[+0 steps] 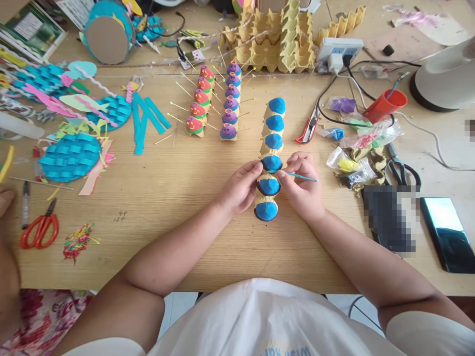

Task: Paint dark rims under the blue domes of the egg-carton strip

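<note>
A strip of egg carton runs away from me, its cups topped with blue clay domes. Dark rims edge the nearer domes, while the farther ones show plain blue. My left hand pinches the strip's left side by the fourth dome from the far end. In my right hand, a thin blue modelling tool is gripped between thumb and fingers. Its tip lies against the lower edge of that same dome. Part of the right fingers is hidden behind the hand.
Two decorated carton strips with faces and pins stand beyond my left hand. To the right lie a red cutter, clay packets, black scissors and a phone. Red scissors and another person's arm are at left.
</note>
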### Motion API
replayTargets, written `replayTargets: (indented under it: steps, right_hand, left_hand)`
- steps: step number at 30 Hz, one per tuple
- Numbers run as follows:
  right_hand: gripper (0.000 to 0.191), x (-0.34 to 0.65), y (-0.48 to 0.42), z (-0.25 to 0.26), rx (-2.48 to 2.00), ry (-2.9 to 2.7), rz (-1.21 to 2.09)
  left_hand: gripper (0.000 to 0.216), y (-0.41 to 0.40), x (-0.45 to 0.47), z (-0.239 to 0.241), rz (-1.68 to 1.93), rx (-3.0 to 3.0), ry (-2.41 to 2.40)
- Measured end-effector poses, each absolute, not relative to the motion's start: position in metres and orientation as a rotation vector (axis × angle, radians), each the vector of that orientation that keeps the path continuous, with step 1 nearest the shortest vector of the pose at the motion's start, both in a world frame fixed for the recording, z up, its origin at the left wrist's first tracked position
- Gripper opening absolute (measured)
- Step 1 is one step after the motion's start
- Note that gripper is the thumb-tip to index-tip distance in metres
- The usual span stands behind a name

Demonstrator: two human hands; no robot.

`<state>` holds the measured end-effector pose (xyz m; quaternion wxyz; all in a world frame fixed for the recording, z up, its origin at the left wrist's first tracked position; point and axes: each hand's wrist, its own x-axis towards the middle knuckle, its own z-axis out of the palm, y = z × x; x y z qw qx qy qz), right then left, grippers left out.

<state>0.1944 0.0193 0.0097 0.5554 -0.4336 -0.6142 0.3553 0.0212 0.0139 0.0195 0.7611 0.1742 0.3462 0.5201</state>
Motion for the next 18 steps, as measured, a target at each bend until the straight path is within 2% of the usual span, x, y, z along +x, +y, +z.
replayTargets:
  steps: [18]
  right_hand:
    - [0.038, 0.1933, 0.0212, 0.0082, -0.936, -1.354, 1.038]
  left_hand:
    - [0.014, 0.0156, 0.0113, 0.026, 0.953, 0.337, 0.748]
